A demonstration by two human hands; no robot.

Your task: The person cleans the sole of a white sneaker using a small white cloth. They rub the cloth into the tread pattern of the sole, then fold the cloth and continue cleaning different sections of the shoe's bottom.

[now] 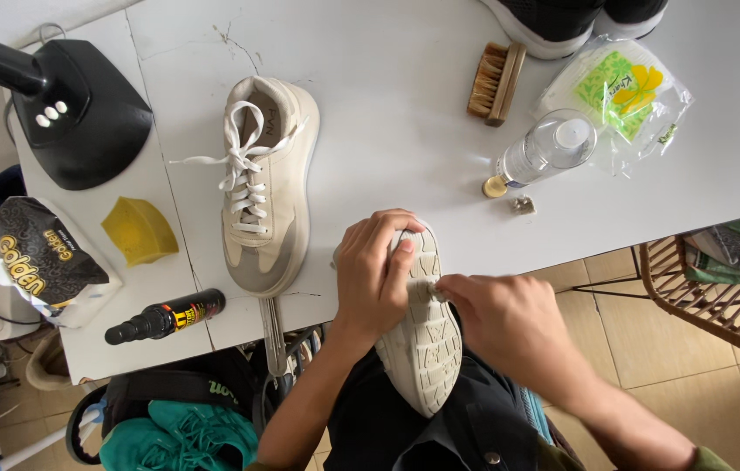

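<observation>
L hand [376, 272]: my fingers curled, palm down, thumb side toward R, wrist bent, forearm coming up from bottom centre. R hand [496, 312]: fingertips [441, 284] pinched together, pointing left, just beside L fingers. R forearm runs in from lower right. Both arms bare.

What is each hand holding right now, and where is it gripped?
The left hand grips the upturned shoe by its toe end. The right hand pinches a small pale wad against the sole.

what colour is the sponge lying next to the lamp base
Yellow. The sponge shows clearly in the head view, on the white table.
</observation>
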